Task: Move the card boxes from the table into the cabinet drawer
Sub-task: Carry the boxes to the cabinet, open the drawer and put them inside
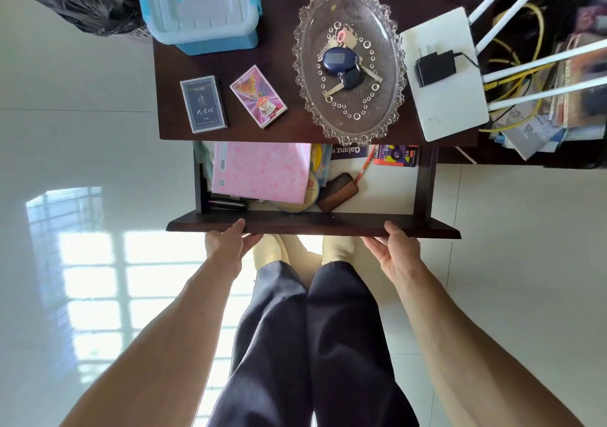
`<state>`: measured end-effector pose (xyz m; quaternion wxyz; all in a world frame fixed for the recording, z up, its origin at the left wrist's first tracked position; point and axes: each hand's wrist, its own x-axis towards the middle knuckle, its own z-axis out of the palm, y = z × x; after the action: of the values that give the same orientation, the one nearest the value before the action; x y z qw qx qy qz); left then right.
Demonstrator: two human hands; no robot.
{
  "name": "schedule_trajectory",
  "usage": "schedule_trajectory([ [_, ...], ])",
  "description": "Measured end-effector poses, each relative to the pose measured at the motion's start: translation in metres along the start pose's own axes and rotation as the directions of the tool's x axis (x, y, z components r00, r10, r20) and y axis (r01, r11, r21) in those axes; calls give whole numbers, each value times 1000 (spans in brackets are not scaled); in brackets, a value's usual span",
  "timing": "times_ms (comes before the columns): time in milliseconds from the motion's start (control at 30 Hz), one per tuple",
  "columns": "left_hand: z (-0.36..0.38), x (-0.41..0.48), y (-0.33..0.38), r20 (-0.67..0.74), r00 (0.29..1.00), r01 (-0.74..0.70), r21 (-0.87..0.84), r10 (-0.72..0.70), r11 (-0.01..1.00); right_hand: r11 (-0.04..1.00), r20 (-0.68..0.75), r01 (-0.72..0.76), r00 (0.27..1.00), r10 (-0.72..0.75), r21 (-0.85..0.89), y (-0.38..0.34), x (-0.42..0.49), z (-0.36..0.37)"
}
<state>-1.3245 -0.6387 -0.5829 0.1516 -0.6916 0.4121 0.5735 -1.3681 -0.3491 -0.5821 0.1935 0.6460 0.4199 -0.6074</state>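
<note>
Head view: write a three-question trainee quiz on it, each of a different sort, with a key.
1. True or false: the drawer is open.
2. How many card boxes lie on the table?
3. What lies in the glass dish? A) coins B) keys C) cards

Key: 1 true; the left hand and right hand grip its front. 2 two, the dark card box and the pink card box. 3 B, keys.

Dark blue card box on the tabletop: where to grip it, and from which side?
The dark blue card box lies flat, face up, near the table's front edge, apart from the pink card box. Come from above and pinch its two long side edges; both look clear. Either hand would first have to let go of the drawer front; the left hand is nearer.
</note>
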Motion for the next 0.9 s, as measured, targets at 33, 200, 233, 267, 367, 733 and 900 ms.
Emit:
schedule_trajectory([
  [33, -1, 0, -1, -5, 1000, 2, 0, -2, 1000, 1000, 1, -4, 1000, 4, -2, 0, -1, -1],
  [200, -2, 2, -4, -25, 1000, 11, 11, -11, 1000, 1000, -10, -8, 1000, 8, 0, 2, 0, -4],
  [233, -3, 1, -5, -30, 999, 14, 13, -14, 1000, 1000, -12, -14, 1000, 14, 0, 3, 0, -5],
  [267, -4, 1, -6, -37, 999, 19, 14, -18, 1000, 1000, -13, -25, 1000, 25, -4, 4, 0, -5],
  [367, -6, -3, -8, -63, 997, 37, 28, -35, 999, 997, -28, -76, 997, 75, -19, 6, -2, -11],
  [733, -10, -39, 53, -56, 986, -96, 566, 154, 819, 394, 170, 172, 985, -42, -903, 4, -66, 70],
  [900, 23, -31, 138, -26, 811, -435, 642, 585, 631, -151, 745, 760, 542, -389, -632, -19, -98, 189],
])
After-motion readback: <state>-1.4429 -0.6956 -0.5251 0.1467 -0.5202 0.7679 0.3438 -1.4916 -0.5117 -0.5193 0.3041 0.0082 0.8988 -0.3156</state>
